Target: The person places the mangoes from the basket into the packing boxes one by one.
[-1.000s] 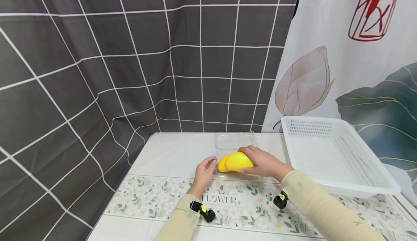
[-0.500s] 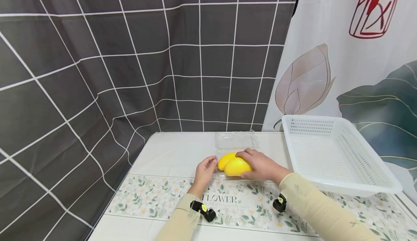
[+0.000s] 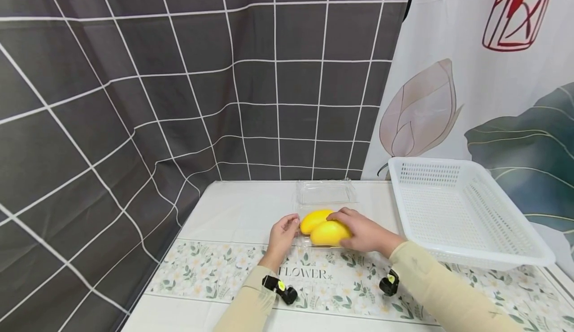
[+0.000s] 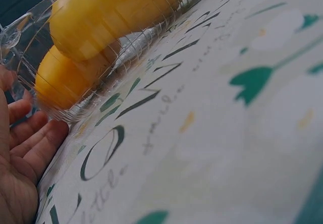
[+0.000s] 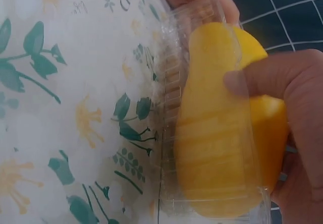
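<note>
Two smooth yellow mangoes lie side by side in a clear plastic clamshell box (image 3: 304, 243), its lid folded back behind. My right hand (image 3: 364, 231) grips the nearer mango (image 3: 329, 234) from its right end, with the thumb across its side in the right wrist view. The farther mango (image 3: 315, 219) sits against it, partly covered by the right fingers. At the box's left end, my left hand (image 3: 282, 233) pinches the rim between thumb and fingers. The left wrist view shows its fingertips (image 4: 55, 129) right at the base of the box wall.
A white perforated plastic basket (image 3: 466, 252) stands at the right of the table. The open lid (image 3: 326, 192) lies toward the dark grid curtain (image 3: 296, 87) at the back. A floral strip (image 3: 215, 272) crosses the tablecloth in front of the box.
The nearer mango has come down and toward me, from overlapping the farther one to lying beside it. My right hand has moved slightly along with it; the left hand has stayed at the rim.
</note>
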Motion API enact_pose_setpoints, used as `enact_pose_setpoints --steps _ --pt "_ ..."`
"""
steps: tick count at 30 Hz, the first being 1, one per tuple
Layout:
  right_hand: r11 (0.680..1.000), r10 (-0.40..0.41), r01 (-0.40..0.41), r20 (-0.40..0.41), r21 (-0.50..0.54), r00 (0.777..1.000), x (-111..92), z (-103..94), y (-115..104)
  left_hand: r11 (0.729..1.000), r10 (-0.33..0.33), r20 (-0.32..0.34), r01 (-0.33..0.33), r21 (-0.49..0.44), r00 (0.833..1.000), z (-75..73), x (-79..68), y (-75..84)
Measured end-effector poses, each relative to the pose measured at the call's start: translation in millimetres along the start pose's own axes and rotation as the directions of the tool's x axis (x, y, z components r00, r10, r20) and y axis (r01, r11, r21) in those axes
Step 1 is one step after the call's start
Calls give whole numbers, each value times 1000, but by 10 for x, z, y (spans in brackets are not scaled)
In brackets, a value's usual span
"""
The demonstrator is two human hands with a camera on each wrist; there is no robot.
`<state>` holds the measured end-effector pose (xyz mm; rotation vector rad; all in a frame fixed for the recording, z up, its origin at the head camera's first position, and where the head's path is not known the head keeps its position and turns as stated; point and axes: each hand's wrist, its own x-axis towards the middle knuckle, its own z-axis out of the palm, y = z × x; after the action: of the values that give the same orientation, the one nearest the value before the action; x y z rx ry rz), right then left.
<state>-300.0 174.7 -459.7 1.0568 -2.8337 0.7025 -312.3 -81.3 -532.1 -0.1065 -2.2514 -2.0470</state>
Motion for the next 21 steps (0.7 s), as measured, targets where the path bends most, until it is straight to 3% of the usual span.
enact_pose_setpoints --steps 10,21 --pt "998 -25 26 -29 60 999 -130 4 -27 1000 -16 -2 16 25 1000 6 -1 20" --pt "997 -63 70 -162 40 985 -231 57 -115 999 -6 -10 6 33 1000 6 4 11"
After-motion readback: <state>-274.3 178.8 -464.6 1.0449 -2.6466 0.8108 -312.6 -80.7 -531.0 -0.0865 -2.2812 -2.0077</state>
